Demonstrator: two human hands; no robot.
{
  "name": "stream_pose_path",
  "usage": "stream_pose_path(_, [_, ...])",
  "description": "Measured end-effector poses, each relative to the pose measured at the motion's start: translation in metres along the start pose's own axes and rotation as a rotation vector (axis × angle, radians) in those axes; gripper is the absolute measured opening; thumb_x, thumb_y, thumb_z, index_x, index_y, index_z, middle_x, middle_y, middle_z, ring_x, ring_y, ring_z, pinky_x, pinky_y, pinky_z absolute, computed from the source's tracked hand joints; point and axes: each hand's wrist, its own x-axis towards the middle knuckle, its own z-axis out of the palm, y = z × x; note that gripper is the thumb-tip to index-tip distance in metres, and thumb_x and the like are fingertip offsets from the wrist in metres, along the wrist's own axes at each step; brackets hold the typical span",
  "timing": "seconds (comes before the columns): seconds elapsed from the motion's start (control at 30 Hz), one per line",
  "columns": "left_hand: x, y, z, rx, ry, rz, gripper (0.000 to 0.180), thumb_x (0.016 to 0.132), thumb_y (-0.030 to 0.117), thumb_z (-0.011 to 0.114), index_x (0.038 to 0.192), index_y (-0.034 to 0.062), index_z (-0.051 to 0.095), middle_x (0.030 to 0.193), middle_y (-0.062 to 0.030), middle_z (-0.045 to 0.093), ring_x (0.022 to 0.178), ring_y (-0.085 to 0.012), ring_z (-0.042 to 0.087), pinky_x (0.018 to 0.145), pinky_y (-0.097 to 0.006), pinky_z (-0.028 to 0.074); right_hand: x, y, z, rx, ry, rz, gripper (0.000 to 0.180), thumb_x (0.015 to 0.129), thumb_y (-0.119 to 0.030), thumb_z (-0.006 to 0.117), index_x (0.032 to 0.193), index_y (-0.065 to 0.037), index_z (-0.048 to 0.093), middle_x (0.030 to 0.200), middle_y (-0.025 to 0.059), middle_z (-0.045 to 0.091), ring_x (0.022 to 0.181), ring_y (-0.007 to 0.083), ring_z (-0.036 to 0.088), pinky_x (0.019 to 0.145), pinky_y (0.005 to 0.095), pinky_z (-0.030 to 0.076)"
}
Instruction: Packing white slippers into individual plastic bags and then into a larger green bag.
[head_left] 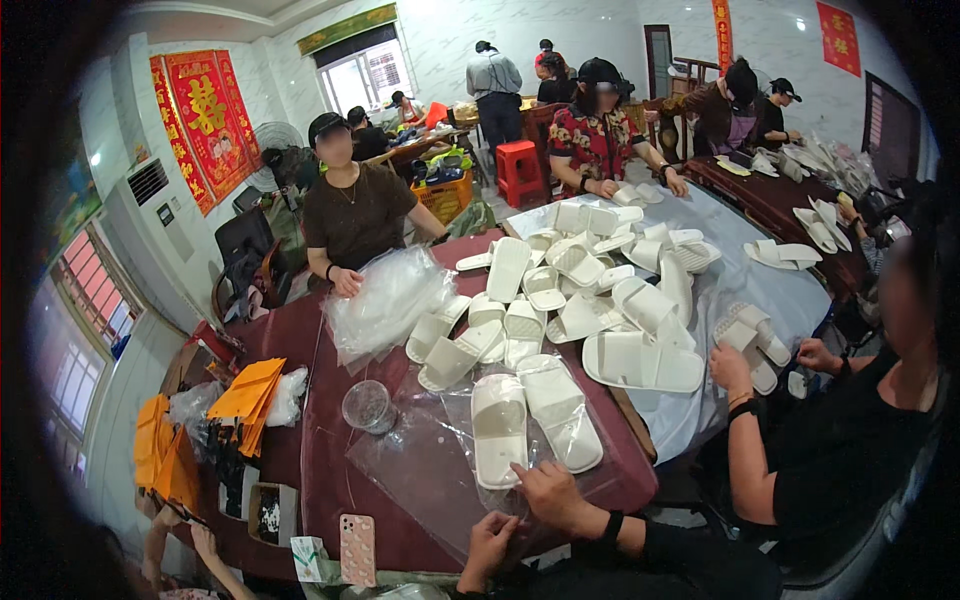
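Observation:
Two white open-toed slippers, the left one (499, 440) and the right one (562, 412), lie side by side in front of me, heels toward me. A large clear plastic bag (415, 475) spreads around them; I cannot tell how far it covers them. My right hand (555, 497), black band at the wrist, is closed with its fingertips at the left slipper's heel. Lower and to the left, my left hand (490, 545) is curled closed at the bag's near edge. Just beyond the pair is a heap of loose white slippers (575, 262).
A clear round tub (369, 407), stacked clear bags (392, 300) and a phone in a pink case (357, 550) lie on the dark red table (330, 455). Orange packets (248, 390) lie left. A co-worker at right (830, 440) handles slippers; others sit around the tables.

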Motion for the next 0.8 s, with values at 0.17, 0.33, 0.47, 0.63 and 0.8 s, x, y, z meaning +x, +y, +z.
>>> stream_pose_path(0.17, [-0.006,0.026,0.008,0.108,-0.024,-0.069,0.014,0.084,0.011,0.059,0.081,-0.0024,0.057,0.076,-0.0070,0.064,0.068,-0.0090,0.058,0.060,-0.023,0.046,0.003,0.008,-0.007,-0.020,0.013,-0.079,0.013,0.071,-0.013,0.058,0.082,-0.005,0.059,0.067,0.0050,0.049,0.064,0.0214,0.048,0.057,0.0342,0.036])
stream_pose_path(0.33, [-0.009,0.015,0.004,0.027,-0.072,-0.063,0.016,0.085,0.016,0.059,0.086,-0.0002,0.059,0.077,-0.0042,0.062,0.069,-0.0071,0.053,0.061,-0.022,0.044,0.020,0.003,-0.045,0.021,0.171,-0.156,0.012,0.065,-0.008,0.058,0.076,-0.004,0.056,0.065,0.0067,0.048,0.061,0.0218,0.049,0.054,0.0331,0.037])
stream_pose_path(0.47, [-0.005,0.016,0.014,0.049,-0.056,0.095,0.015,0.087,0.014,0.058,0.086,-0.0002,0.058,0.079,-0.0042,0.062,0.072,-0.0093,0.056,0.065,-0.023,0.047,0.010,0.004,-0.040,0.185,0.060,-0.146,0.011,0.068,-0.009,0.060,0.077,-0.003,0.057,0.066,0.0068,0.048,0.059,0.0226,0.049,0.052,0.0337,0.039])
stream_pose_path(0.63, [0.001,0.011,0.011,-0.342,-0.071,0.049,0.014,0.087,0.014,0.056,0.092,0.0015,0.057,0.086,-0.0030,0.060,0.078,-0.0080,0.053,0.068,-0.022,0.044,0.004,-0.018,-0.042,0.414,0.172,-0.224,0.009,0.068,-0.003,0.064,0.073,-0.003,0.056,0.061,0.0077,0.048,0.054,0.0234,0.051,0.047,0.0335,0.040])
stream_pose_path(0.8, [0.002,0.018,0.014,-0.438,-0.095,-0.033,0.012,0.087,0.010,0.054,0.095,0.0007,0.055,0.088,-0.0045,0.060,0.080,-0.0101,0.055,0.071,-0.025,0.046,-0.003,-0.020,-0.034,0.477,0.079,-0.131,0.010,0.068,-0.005,0.064,0.073,-0.002,0.055,0.064,0.0087,0.051,0.060,0.0267,0.055,0.053,0.0348,0.045])
